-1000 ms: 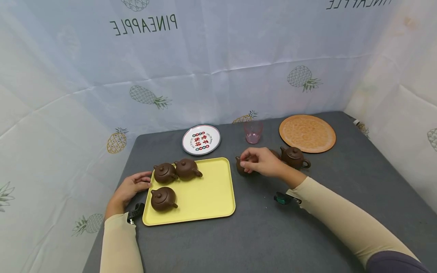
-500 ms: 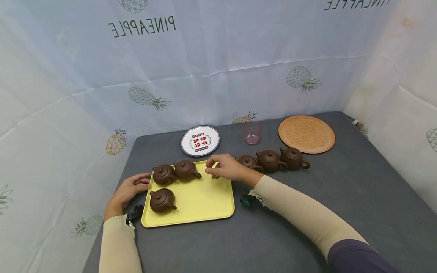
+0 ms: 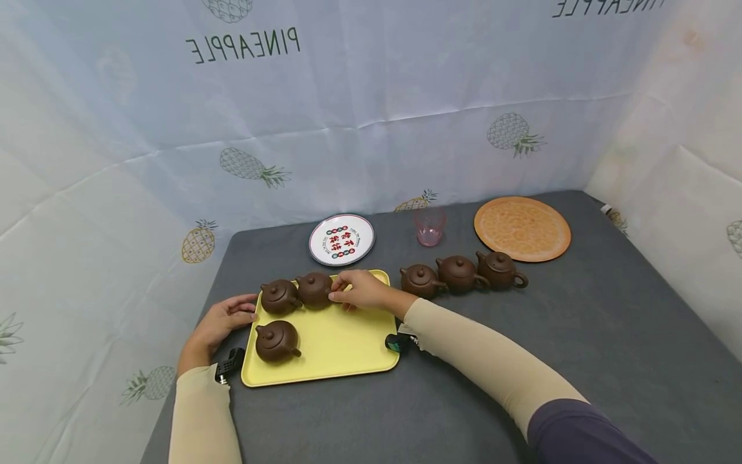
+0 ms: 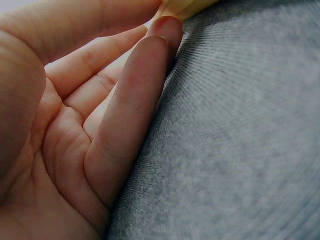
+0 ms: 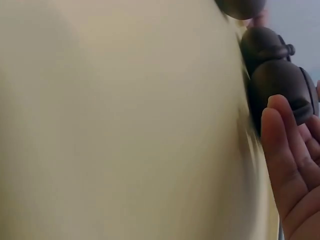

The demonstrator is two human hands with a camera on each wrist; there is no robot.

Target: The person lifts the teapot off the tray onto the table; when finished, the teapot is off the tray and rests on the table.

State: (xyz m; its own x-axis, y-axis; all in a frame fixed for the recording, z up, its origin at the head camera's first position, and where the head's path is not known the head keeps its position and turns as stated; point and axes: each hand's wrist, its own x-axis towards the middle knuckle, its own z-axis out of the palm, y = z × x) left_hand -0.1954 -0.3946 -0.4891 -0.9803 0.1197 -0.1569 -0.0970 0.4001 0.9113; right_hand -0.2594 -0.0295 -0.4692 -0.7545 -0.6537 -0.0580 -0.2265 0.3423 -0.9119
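My left hand rests at the left side of a yellow tray, its fingertips touching the rim, as a yellow corner in the left wrist view shows. Three dark brown lidded teapots are on the tray: one at the back left corner, one beside it and one in front. My right hand is over the back of the tray at the second teapot's handle. Its thumb and fingers lie around that handle, apart, with no firm grip showing. Some fingertips are hidden.
Three more brown teapots stand in a row right of the tray. Behind them are a pink clear glass and a round orange-brown mat. A white printed plate lies behind the tray, near the cloth backdrop.
My right hand has left the nearest teapot of the row and moved left over the tray to the second teapot's handle. My left hand and the teapots look unmoved.
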